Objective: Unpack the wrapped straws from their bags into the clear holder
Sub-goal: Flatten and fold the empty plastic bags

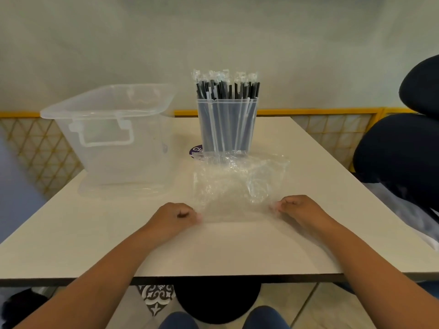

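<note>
- The wrapped straws (226,87) are standing upright and packed close in the clear holder (228,124), their black shafts and crinkled wrapper tips sticking up above its rim
- The clear holder is standing upright towards the far edge of the white desk (213,248), roughly at the middle of its width
- A crumpled clear bag (234,184) is lying flat on the desk just in front of the holder, its far edge reaching the holder's base; no straws are showing inside it
- The left hand (174,216) is resting on the desk in front of the holder and to its left, fingers curled, pinching the bag's near left corner
- The right hand (300,208) is resting in front of the holder and to its right, fingers curled, pinching the bag's near right corner
- The two hands are sitting well apart, with the bag's near edge stretching between them
- A large clear bin (111,138) with a latch handle is sitting open on the desk to the left of the holder, close beside it but not touching
- A round purple sticker (196,149) is peeking out at the holder's lower left, between holder and bin
- A dark padded chair (399,150) is standing off the desk, well to the right of the holder
- A black round stool (217,302) is showing under the desk's near edge
</note>
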Motion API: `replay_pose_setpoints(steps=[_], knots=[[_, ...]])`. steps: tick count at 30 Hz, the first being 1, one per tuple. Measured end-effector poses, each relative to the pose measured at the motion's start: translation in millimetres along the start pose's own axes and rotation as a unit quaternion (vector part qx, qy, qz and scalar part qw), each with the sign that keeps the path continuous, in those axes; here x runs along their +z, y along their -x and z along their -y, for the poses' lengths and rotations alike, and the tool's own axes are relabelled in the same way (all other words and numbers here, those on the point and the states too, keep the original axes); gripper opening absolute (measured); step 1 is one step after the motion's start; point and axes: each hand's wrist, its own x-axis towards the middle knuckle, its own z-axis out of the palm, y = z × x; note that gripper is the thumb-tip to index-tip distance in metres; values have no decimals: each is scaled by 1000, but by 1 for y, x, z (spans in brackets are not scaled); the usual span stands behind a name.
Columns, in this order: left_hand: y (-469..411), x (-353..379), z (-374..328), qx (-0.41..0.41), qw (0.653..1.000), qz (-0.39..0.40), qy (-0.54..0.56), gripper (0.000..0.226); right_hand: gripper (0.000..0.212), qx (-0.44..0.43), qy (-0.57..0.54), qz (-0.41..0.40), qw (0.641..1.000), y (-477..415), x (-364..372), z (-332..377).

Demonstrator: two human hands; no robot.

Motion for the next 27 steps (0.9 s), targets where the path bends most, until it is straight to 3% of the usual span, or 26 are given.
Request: replay_pose_setpoints(steps=[4, 5, 7, 9, 13, 15, 17, 18, 19, 20, 23, 25, 27], knots=[[-14, 13, -8, -69, 993, -87, -47, 44, 40, 21, -221, -7, 975, 6, 5, 13], [-17, 16, -10, -78, 990, -101, -64, 45, 47, 15, -230, -6, 973, 5, 5, 14], [-20, 20, -13, -92, 983, -130, -89, 49, 59, 14, -177, -6, 984, 1, 8, 16], [-23, 23, -15, -100, 978, -152, -102, 49, 57, 24, -86, -40, 995, -7, 13, 16], [-30, 24, -12, -92, 975, -158, -129, 48, 40, 30, 44, -162, 985, -22, 27, 9], [-35, 25, -10, -81, 973, -160, -143, 45, 33, 32, 90, -164, 982, -26, 30, 7], [-41, 24, -9, -72, 975, -159, -136, 33, 11, 45, 116, -144, 982, -32, 29, 10], [-47, 23, -9, -76, 978, -153, -123, 25, 16, 57, 132, -136, 980, -37, 27, 10], [-49, 21, -12, -86, 980, -144, -103, 24, 34, 61, 150, -132, 978, -39, 26, 12], [-55, 20, -11, -99, 984, -124, -77, 31, 44, 71, 162, -128, 976, -44, 24, 13], [-71, 16, -14, -102, 993, -62, 20, 59, 15, 54, 127, -101, 985, -56, 26, 20], [-84, 16, -18, -88, 989, -34, 110, 77, 14, 22, 87, -79, 993, -65, 32, 24], [-97, 15, -21, -96, 972, -41, 211, 81, 16, -4, 40, -66, 997, -73, 36, 29]])
